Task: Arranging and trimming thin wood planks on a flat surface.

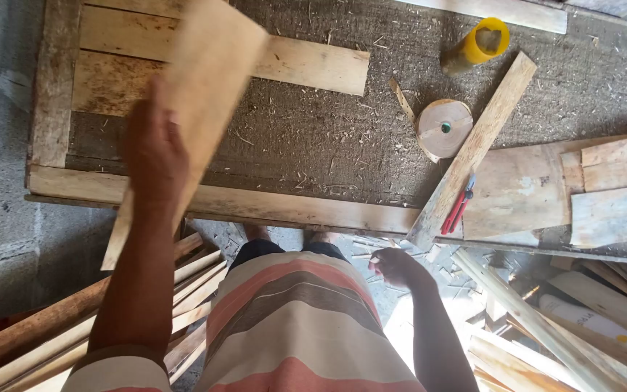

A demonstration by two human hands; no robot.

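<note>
My left hand [155, 149] grips a long, pale wooden plank [208, 65] and holds it tilted above the left part of the workbench [313, 138]; the plank is blurred by motion. My right hand [395, 267] hangs low beside my hip, below the bench's front edge, with the fingers loosely curled and nothing visible in them. A light wooden slat [306, 64] lies flat on the bench behind the raised plank. My striped shirt fills the bottom centre of the view.
On the bench lie a diagonal slat [484, 134], a round wooden disc [444, 127], a yellow cylinder [477, 45], a red pen [460, 207] and flat boards [604, 189] at right. Piles of wood strips [560, 327] lie on the floor at both sides.
</note>
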